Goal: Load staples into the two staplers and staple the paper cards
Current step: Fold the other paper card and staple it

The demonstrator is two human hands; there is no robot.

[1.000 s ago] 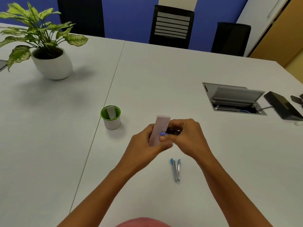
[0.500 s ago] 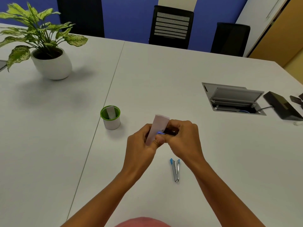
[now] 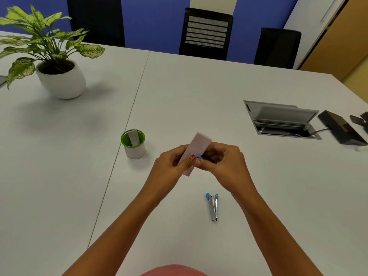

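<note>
This is an office meeting room; a large white tabletop (image 3: 199, 92) made of joined sections fills the view; black mesh-backed office chairs (image 3: 207, 32) stand along its far edge before a blue wall (image 3: 155, 20); a recessed cable box (image 3: 278, 120) with its lid raised sits in the surface; a potted plant (image 3: 49, 56) decorates one corner.

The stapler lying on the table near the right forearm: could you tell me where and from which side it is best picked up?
Probably from above, pinching the long sides of the stapler around its middle. It lies flat on the table, slim, its blue-tipped end pointing away and splayed open, its near end narrow. The right hand is nearest, but holds the other stapler against the paper card.
</note>
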